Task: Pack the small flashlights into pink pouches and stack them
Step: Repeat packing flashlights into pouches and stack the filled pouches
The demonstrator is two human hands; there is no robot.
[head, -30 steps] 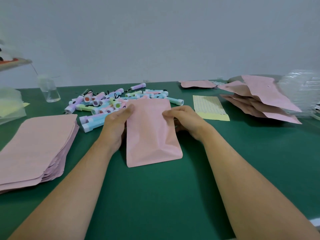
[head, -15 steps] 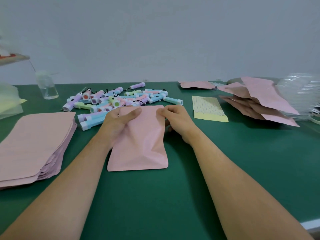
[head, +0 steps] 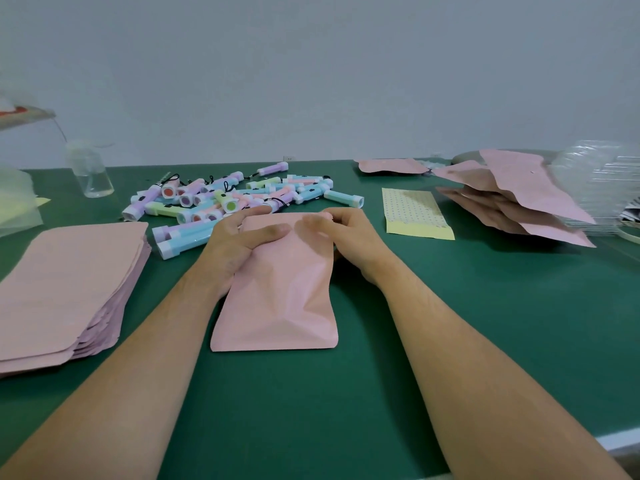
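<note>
Hands meet at the top edge of a pink pouch (head: 280,292) lying flat in the middle of the green table (head: 485,323). Its opening points away from the person and its sealed bottom edge lies nearest them. The left hand (head: 239,244) grasps the upper left corner, thumb across the front and fingers curled behind the rim. The right hand (head: 349,237) pinches the upper right corner between thumb and fingers, though its fingertips are blurred. The pouch's lower half is creased and bulges slightly.

Just beyond the pouch's top edge is the heap of small flashlights (head: 225,199), in blue, purple, green and pink, and the left hand's fingers are close to the nearest ones. To the left, near the left forearm but apart from it, is a neat stack of flat pouches (head: 65,282). A clear bottle (head: 90,171) stands behind that stack. To the right lies a dotted sheet (head: 414,211) with a yellow border, with green tabletop showing between it and the right hand. Farther right, a loose pile of pouches (head: 512,199) leans against clear plastic trays (head: 599,181) at the table's right side. One more pouch (head: 391,166) lies near the table's far edge.

Green surface shows between the forearms below the pouch, and in a broad strip right of the right forearm, reaching the table's near edge (head: 620,441).
</note>
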